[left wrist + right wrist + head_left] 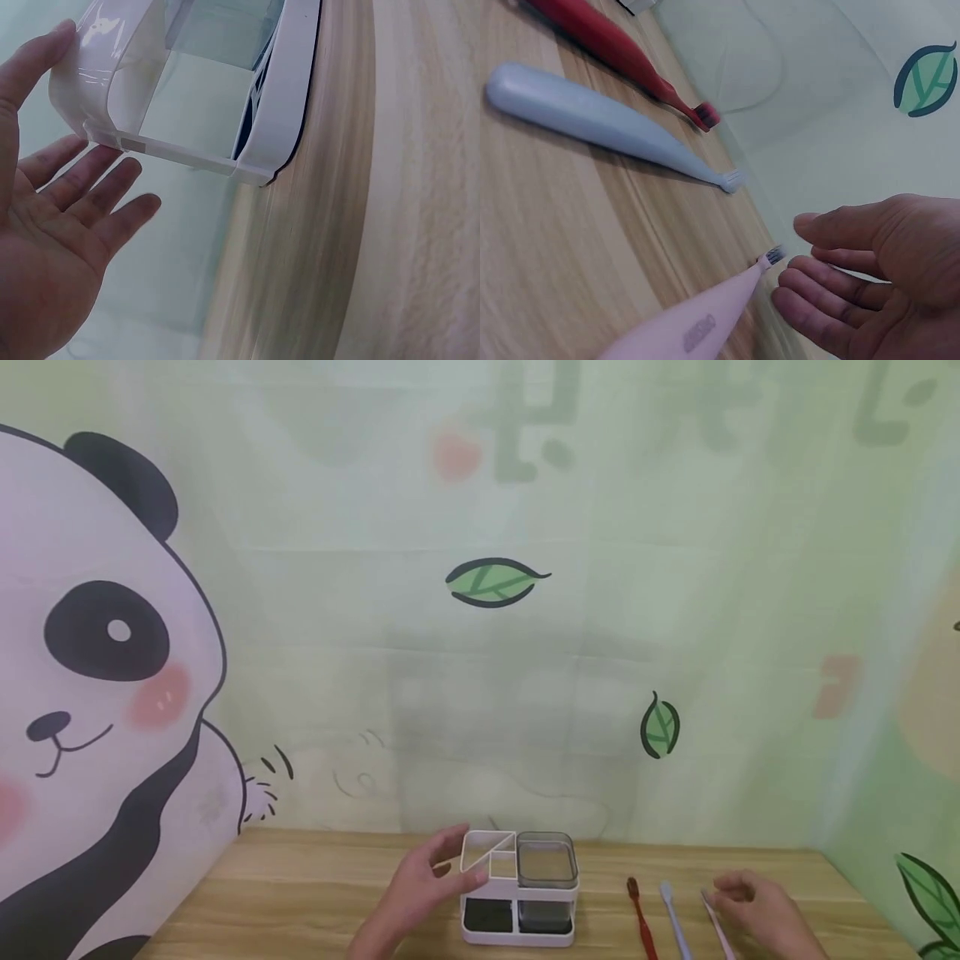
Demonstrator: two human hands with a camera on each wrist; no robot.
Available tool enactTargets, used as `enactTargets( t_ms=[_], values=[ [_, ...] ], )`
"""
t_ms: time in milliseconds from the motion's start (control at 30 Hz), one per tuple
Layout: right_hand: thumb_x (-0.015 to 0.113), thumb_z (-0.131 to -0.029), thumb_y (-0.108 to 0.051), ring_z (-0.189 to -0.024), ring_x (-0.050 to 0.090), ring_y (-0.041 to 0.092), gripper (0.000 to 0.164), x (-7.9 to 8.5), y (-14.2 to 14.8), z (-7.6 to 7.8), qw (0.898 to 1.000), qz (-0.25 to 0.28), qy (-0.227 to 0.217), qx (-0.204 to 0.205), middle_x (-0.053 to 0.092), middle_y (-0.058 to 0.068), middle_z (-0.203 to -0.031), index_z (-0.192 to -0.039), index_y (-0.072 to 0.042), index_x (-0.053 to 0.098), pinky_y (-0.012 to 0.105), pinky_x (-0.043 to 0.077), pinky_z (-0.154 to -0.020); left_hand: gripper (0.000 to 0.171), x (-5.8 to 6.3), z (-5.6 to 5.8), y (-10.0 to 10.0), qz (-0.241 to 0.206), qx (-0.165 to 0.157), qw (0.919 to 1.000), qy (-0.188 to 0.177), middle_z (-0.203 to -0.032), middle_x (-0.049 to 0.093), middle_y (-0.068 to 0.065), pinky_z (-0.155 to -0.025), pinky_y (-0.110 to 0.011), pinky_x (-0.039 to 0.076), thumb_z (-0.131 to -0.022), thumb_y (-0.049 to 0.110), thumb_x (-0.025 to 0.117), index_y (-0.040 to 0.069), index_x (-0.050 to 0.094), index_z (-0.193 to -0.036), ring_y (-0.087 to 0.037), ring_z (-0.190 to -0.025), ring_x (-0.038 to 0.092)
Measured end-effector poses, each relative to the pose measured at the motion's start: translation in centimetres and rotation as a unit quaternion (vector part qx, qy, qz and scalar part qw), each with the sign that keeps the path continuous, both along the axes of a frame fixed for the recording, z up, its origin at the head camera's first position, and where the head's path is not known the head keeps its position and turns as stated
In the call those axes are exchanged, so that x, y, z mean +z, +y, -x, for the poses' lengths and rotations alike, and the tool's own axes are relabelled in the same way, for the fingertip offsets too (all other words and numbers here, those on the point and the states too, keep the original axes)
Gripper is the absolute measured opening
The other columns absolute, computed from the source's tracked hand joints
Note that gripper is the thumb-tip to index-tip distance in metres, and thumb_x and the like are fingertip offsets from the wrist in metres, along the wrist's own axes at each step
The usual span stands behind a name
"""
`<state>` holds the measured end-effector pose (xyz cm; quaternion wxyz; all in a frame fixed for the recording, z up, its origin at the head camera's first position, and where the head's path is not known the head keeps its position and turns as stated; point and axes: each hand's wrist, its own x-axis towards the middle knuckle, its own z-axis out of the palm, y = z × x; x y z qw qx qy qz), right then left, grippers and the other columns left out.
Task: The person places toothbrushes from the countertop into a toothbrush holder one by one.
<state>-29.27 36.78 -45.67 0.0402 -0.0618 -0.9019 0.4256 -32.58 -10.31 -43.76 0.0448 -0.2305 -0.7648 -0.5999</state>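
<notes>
A white toothbrush holder (489, 888) with a divided top and a lower tray stands on the wooden table. My left hand (420, 881) holds the upper tier by its left end, thumb at the front edge and fingers at the back; the left wrist view shows this hand (60, 232) with thumb and fingertips against the white rim. To the right lie a red toothbrush (641, 917), a light blue toothbrush (677, 922) and a pink toothbrush (718, 924). Beside the pink one's head is my right hand (761, 910), its fingers (817, 289) loosely bent and holding nothing.
A clear grey cup (547, 883) sits in the holder's right slot. Behind the wooden table (300, 893) hangs a pale green backdrop (337, 568) with a large panda (172, 602) at left and leaf drawings.
</notes>
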Motion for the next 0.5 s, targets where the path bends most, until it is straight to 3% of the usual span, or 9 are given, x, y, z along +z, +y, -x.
enactTargets(
  t_ms=[233, 500],
  values=[
    [0.07, -0.099, -0.01, -0.088, 0.068, 0.025, 0.036, -0.75, -0.02, 0.17, 0.997, 0.044, -0.055, 0.007, 0.071, 0.01, -0.099, -0.121, 0.018, 0.06, 0.044, 0.06, -0.077, 0.077, -0.19, 0.03, 0.08, -0.015, -0.018, 0.9997, -0.002, -0.143, 0.06, -0.03, -0.104, -0.053, 0.053, -0.089, 0.022, 0.088, -0.005, 0.052, -0.151, -0.049, -0.13, 0.06],
    [0.073, -0.096, -0.009, -0.087, 0.064, 0.027, 0.03, -1.01, -0.01, 0.39, 0.996, 0.034, -0.087, -0.005, 0.068, 0.013, -0.097, -0.115, 0.013, 0.064, 0.042, 0.057, -0.074, 0.074, 0.03, -0.2, 0.13, -0.013, -0.014, 0.9998, -0.002, -0.142, 0.061, -0.029, -0.098, -0.048, 0.058, -0.089, 0.021, 0.088, -0.004, 0.054, -0.15, -0.048, -0.128, 0.061]
  ],
)
